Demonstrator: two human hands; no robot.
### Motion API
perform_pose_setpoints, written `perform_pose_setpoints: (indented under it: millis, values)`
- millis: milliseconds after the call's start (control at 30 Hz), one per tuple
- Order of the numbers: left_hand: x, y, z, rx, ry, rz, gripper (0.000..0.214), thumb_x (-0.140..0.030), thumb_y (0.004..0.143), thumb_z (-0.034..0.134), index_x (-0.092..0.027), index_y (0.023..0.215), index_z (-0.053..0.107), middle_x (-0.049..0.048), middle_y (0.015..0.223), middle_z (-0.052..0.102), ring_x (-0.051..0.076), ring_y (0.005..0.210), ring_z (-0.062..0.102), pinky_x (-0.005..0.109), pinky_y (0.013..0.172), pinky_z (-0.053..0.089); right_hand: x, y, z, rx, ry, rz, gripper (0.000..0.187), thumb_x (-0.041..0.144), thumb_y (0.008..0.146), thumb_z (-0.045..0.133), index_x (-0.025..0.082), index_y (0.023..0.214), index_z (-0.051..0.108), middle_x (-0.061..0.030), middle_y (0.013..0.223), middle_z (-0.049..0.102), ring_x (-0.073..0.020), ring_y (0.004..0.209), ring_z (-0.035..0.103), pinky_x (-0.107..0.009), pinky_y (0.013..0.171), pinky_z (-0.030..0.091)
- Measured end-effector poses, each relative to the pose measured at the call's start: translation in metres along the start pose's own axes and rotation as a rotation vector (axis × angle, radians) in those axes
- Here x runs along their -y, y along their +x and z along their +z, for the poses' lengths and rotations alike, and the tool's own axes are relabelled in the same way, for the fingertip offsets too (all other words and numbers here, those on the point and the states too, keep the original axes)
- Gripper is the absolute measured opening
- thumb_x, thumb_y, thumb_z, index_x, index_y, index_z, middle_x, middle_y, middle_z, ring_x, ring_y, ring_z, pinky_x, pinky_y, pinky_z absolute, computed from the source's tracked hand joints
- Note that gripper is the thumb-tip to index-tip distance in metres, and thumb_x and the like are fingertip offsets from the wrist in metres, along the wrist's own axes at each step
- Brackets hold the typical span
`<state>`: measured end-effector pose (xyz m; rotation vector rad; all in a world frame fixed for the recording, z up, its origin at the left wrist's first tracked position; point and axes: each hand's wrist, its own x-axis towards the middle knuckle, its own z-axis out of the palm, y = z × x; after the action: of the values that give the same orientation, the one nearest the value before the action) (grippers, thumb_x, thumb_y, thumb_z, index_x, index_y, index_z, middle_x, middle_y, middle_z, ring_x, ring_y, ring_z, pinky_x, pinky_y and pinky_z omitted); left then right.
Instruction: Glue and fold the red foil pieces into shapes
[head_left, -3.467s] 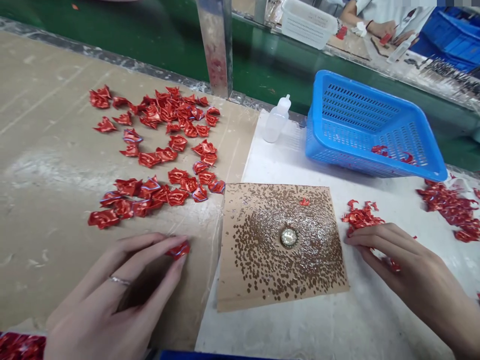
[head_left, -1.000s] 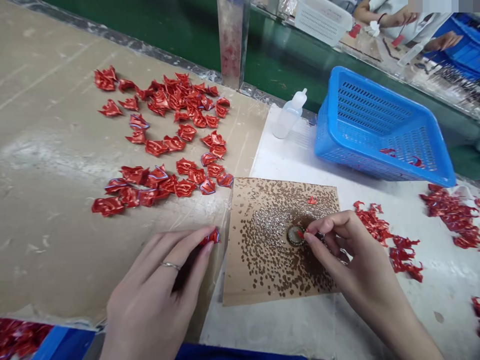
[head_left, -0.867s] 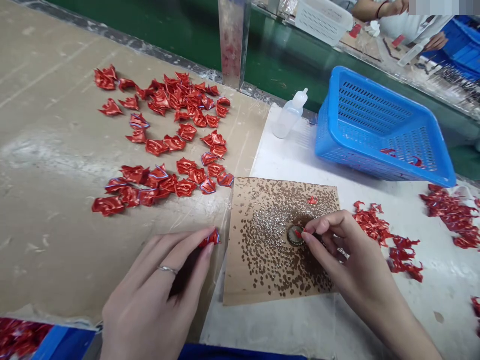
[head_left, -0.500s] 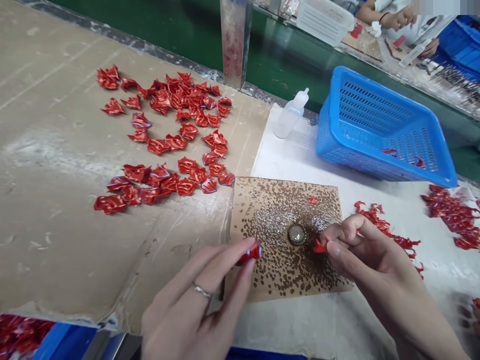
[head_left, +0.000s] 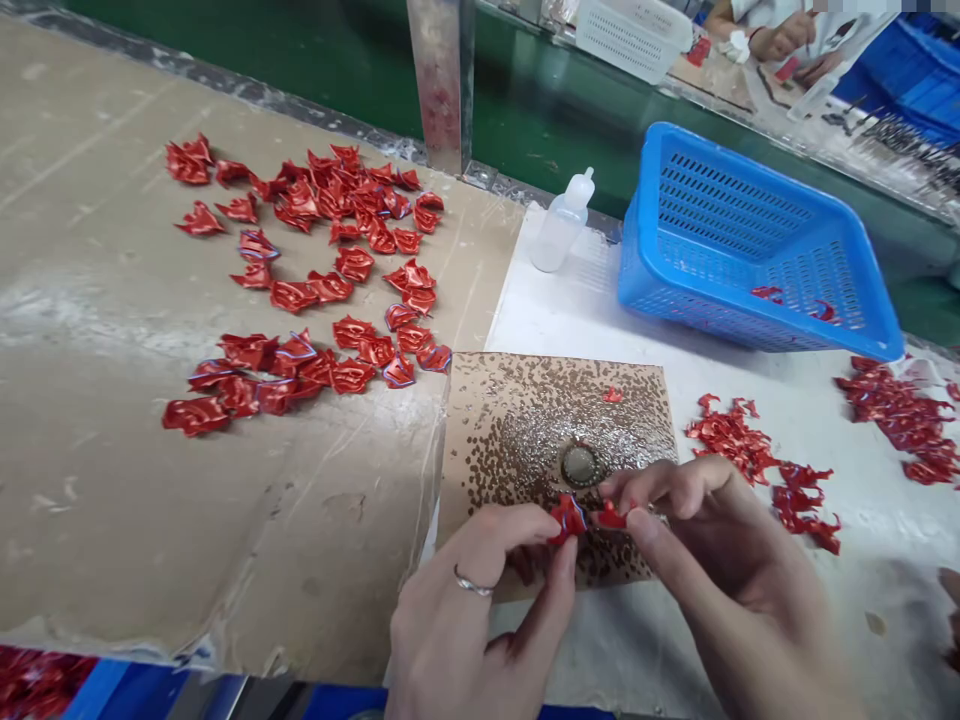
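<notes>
Over the lower edge of a dotted brown card [head_left: 517, 420], both hands work close together. The left hand [head_left: 472, 620], with a ring [head_left: 472, 582] on one finger, pinches a folded red foil piece [head_left: 568, 519] between thumb and fingertips; a thin blue-violet line edges its folds. The right hand [head_left: 720, 560] closes thumb and forefinger on a small red scrap [head_left: 611, 517] just beside that piece, its other fingers loosely curled. A round metal disc [head_left: 580, 465] sits on the card just above both, amid glittering specks. Dozens of folded pieces [head_left: 330, 287] lie in loose rows on a cardboard sheet [head_left: 112, 480] to the left, while ragged scraps [head_left: 731, 440] lie heaped on the white bench [head_left: 750, 640] to the right, with a larger heap [head_left: 896, 420] farther along. A few red bits lie inside a tilted blue basket [head_left: 652, 270], near a plastic dropper bottle [head_left: 555, 235]. Across the far side, a co-worker's hand [head_left: 780, 40] shows at another bench.
</notes>
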<state>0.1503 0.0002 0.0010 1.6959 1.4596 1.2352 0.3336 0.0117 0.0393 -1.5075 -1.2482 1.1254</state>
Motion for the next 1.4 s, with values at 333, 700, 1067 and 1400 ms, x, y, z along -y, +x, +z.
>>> perform_pose_setpoints:
  millis: [333,700,1067,1400]
  values:
    - [0.005,-0.017,0.004,-0.148,0.085,-0.084,0.022,-0.045,0.094,0.086,-0.027,0.104,0.078,-0.0008,0.083,0.081,0.018,0.072,0.08,0.025,0.064,0.067,-0.007,0.015,-0.028,-0.174,-0.518,-0.171,0.018,0.028,0.096,0.075,0.031,0.085,0.062,0.0037,0.078,0.075,-0.0135,0.067,0.064,-0.019,0.057,0.054]
    - [-0.003,-0.002,0.003,0.015,-0.025,-0.043,0.015,-0.016,0.101,0.073,-0.029,0.11,0.072,-0.0072,0.086,0.082,0.011,0.065,0.079,0.018,0.068,0.067,0.01,-0.005,0.004,0.037,0.126,0.066,0.021,0.026,0.106,0.081,0.033,0.094,0.065,0.0015,0.097,0.081,-0.0185,0.108,0.083,-0.026,0.092,0.071]
    - [-0.002,0.002,0.0,0.036,-0.033,0.037,0.022,-0.008,0.102,0.068,-0.028,0.11,0.066,-0.0089,0.087,0.08,0.006,0.063,0.077,0.012,0.069,0.064,0.003,-0.003,0.013,0.055,0.156,0.112,0.021,0.029,0.106,0.082,0.03,0.093,0.065,-0.001,0.097,0.08,-0.0174,0.095,0.082,-0.025,0.084,0.07]
    - [-0.003,0.0,0.002,0.001,-0.135,0.092,0.03,0.002,0.098,0.067,-0.027,0.104,0.064,-0.0081,0.089,0.079,0.009,0.076,0.081,0.015,0.077,0.068,0.005,-0.005,0.013,0.046,0.17,0.173,0.024,0.034,0.105,0.083,0.029,0.089,0.065,-0.0034,0.102,0.083,-0.0184,0.1,0.083,-0.025,0.083,0.07]
